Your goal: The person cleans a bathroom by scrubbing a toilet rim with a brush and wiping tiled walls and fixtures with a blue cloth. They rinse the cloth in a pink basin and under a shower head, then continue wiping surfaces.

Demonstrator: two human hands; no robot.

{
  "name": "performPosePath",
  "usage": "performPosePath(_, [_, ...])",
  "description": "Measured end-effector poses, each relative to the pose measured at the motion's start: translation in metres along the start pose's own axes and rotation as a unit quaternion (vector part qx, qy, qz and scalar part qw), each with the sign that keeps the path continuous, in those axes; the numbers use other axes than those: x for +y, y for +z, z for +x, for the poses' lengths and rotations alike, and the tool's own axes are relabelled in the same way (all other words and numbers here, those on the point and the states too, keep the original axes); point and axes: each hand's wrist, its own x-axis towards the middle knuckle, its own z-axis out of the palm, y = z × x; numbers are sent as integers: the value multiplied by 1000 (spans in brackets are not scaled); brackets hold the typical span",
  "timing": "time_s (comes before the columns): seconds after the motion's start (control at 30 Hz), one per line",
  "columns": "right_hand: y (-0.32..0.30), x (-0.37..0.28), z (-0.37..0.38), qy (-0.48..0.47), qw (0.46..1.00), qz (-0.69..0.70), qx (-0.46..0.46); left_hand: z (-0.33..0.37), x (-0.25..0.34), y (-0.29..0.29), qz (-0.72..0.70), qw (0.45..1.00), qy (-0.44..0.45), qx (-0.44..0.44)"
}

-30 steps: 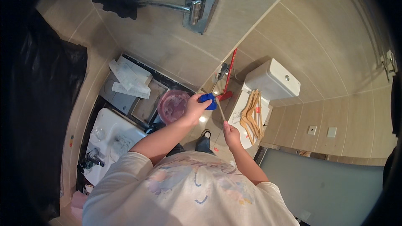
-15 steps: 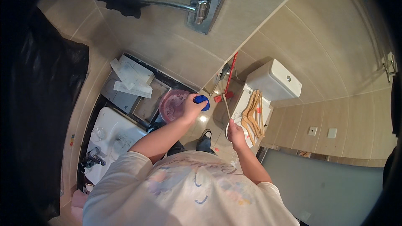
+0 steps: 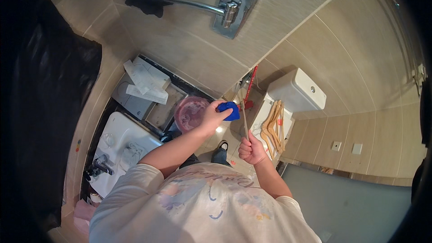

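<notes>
My left hand (image 3: 211,118) is closed around a bunched blue cloth (image 3: 230,111), whose loose part sticks out past the fingertips. In a fist, my right hand (image 3: 253,150) grips one end of a wooden hanger (image 3: 245,122). It is seen nearly edge-on as a thin, light brown bar pointing away from me. The cloth is right beside the bar; whether they touch I cannot tell. Several more wooden hangers (image 3: 271,128) lie in a pile on the white toilet lid (image 3: 258,130), to the right of my right hand.
A pink basin (image 3: 181,113) of sudsy water sits left of my left hand. Nearer left is a white sink (image 3: 118,130) with a dark faucet (image 3: 102,166). White papers (image 3: 148,91) lie on the counter. A red-handled tool (image 3: 252,83) leans in the corner by the toilet tank (image 3: 299,87).
My left hand has brought the blue cloth rightward, up to the hanger. My right fist has turned so its curled fingers show more. The whole view has shifted slightly.
</notes>
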Motion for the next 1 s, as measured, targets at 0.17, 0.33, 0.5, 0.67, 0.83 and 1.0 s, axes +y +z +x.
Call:
performPosePath(0.17, [-53,6,27,-190,753,-423,468,-11,11,-2,80,995,65,-8])
performPosePath(0.33, [-17,9,28,-405,578,-599,379,-6,-6,-31,72,993,-16,93])
performPosePath(0.5, [100,-20,22,-402,492,-691,345,-22,6,-39,30,998,-26,44])
performPosePath(0.67, [129,-52,36,-436,434,-684,391,-33,55,-20,-23,999,-16,-46])
performPosePath(0.83, [129,-61,39,-492,326,-722,362,-26,73,-7,-47,996,-13,-79])
performPosePath(1.0, [125,-59,42,-307,348,-777,426,-25,74,6,6,998,-22,-52])
